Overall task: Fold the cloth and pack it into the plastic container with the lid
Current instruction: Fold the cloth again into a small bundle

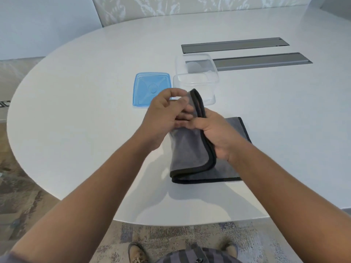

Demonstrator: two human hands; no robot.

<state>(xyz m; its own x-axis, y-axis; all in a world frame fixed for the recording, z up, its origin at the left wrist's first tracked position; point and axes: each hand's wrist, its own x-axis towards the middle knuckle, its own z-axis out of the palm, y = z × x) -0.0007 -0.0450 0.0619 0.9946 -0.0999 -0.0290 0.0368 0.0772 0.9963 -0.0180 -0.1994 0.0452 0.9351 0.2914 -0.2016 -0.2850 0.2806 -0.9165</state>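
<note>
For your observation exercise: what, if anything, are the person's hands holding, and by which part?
Both hands hold the grey cloth: the left hand and right hand pinch its black-trimmed edge, lifting that part off the table.

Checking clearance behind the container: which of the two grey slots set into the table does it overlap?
The nearer slot: its left end shows through the clear container. The farther slot lies wholly beyond it, uncovered.
</note>
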